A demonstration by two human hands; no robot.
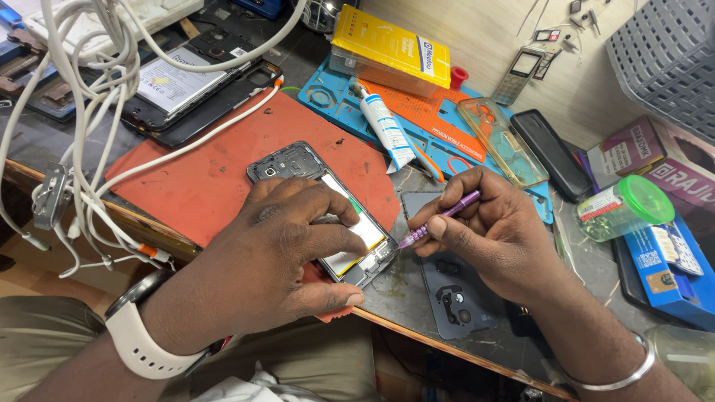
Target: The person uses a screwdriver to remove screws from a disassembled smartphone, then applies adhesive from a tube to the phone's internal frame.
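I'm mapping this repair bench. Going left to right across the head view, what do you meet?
White cables → left hand → opened phone → purple tool → right hand → green-lidded jar → blue box.

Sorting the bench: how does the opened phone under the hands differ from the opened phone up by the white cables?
The near phone lies on the red mat, pinned by the left hand, with the right hand bringing a purple tool to its lower edge. The far phone lies untouched off the mat, cables draped across it. Both have backs off, batteries showing.
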